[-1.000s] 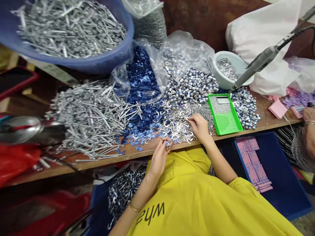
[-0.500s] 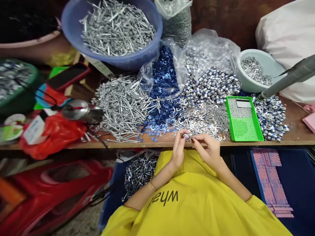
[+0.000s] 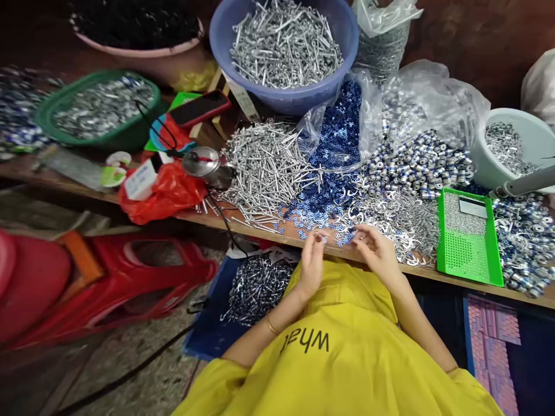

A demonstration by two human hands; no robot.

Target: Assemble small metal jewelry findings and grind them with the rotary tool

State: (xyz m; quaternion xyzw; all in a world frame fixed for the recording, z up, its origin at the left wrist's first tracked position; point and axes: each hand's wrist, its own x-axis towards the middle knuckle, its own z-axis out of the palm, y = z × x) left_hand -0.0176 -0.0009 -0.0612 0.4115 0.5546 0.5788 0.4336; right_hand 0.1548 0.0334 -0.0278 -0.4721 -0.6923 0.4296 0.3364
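My left hand (image 3: 313, 263) is at the bench's front edge, thumb and fingers pinched on a small part too tiny to name. To its right, my right hand (image 3: 378, 254) has its thumb and fingertips drawn together beside the blue pieces; what lies between them is too small to make out. Small blue three-armed pieces (image 3: 318, 211) spill from a clear bag behind my hands. Silver crescent-shaped clips (image 3: 390, 222) lie behind my right hand. Farther back sits a heap of silver and blue cylinders (image 3: 422, 162). Left of the blue pieces is a pile of silver rods (image 3: 264, 170).
A blue basin (image 3: 284, 95) of silver rods stands behind. On the right are a green tray (image 3: 470, 254) of tiny parts, a pale bowl (image 3: 537, 130) and a grey tube (image 3: 526, 182). A red bag (image 3: 180, 190) and metal cup (image 3: 208, 167) lie left, above a red stool (image 3: 143, 294).
The view has swung left, so the bench items appear farther right. My hands have moved apart; my right hand has gone from beside the left to the blue pieces.
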